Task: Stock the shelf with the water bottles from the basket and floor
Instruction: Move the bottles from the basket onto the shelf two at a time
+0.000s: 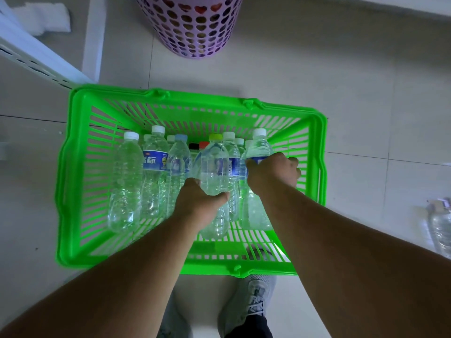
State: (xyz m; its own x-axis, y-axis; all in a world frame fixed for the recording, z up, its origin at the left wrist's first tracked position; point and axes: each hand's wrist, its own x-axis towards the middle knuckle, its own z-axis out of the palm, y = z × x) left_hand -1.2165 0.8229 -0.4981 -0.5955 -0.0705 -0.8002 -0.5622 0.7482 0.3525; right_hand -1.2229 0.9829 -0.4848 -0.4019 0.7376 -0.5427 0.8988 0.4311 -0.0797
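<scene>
Your left hand [199, 203] gripped the green-capped bottle [214, 167] low on its body, while your right hand [274, 173] clamped the white-capped bottle [260, 147] just beside it, both inside the green basket [73, 181]. Lifting each straight up would likely have kept neighbouring bottles from toppling.

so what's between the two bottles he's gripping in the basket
Head view: between the green-capped bottle and the white-capped bottle stand other clear bottles.

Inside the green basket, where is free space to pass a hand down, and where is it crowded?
Free: the near strip of the green basket floor, and its left edge beside the white-capped bottle. Crowded: the middle and right, where the left hand and right hand grip bottles.
</scene>
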